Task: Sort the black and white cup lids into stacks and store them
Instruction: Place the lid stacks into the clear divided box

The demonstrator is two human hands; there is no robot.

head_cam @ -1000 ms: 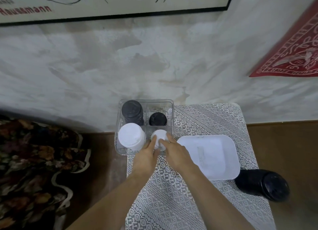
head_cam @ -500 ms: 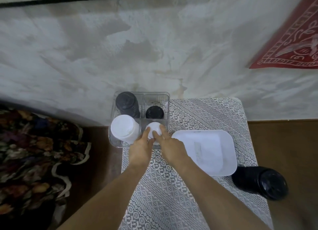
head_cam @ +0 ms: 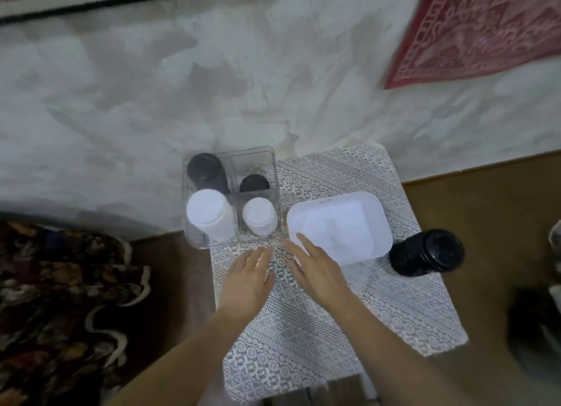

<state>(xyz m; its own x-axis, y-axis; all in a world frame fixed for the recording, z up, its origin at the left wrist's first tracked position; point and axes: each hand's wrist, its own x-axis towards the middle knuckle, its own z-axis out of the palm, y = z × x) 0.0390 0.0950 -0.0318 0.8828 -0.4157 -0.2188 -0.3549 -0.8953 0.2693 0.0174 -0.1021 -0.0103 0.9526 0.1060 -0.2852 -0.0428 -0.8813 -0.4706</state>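
A clear four-compartment organizer [head_cam: 274,174] stands at the table's far left corner. It holds a tall black lid stack [head_cam: 205,170] at the back left, a short black stack [head_cam: 254,183] at the back right, a tall white stack [head_cam: 209,214] at the front left and a smaller white stack [head_cam: 259,215] at the front right. My left hand [head_cam: 247,276] and my right hand [head_cam: 315,269] hover just in front of the organizer with fingers straight, holding nothing. Another black lid stack [head_cam: 426,252] lies on its side at the table's right edge.
A white rectangular tray [head_cam: 375,214] sits on the lace tablecloth [head_cam: 334,329] right of the organizer, my right fingertips at its near-left rim. A plastered wall is behind the table. A dark patterned fabric [head_cam: 60,299] lies on the floor to the left.
Both hands let go of the small white stack in the front right compartment and pulled back toward me. The stack now stands alone in the organizer.
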